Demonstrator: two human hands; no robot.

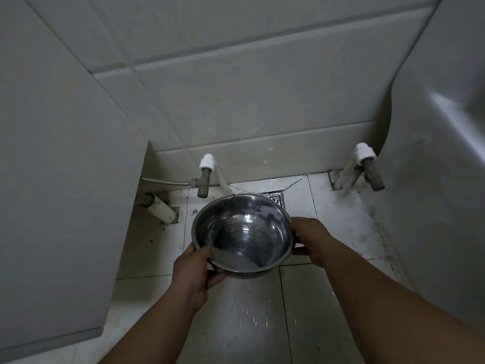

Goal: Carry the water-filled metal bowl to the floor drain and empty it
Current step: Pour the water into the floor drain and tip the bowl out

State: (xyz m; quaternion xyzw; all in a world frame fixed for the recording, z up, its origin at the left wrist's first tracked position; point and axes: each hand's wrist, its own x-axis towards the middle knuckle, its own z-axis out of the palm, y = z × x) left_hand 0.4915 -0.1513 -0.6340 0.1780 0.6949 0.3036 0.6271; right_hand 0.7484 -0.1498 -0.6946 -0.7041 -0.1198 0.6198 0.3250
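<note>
A shiny metal bowl (242, 233) with water in it hangs low over the white tiled floor. My left hand (200, 269) grips its near-left rim, thumb over the edge. My right hand (311, 239) holds the right rim. The square metal floor drain (275, 197) lies just beyond the bowl's far rim, against the wall, and the bowl hides part of it. The bowl sits roughly level, with the water surface showing low inside.
A grey cabinet side (65, 206) stands close on the left. A white fixture (441, 206) curves in on the right. Two pipe valves (206, 174) (367, 164) stick out of the tiled wall, and a white drain pipe (161, 208) lies at floor level left. The near floor tiles are wet.
</note>
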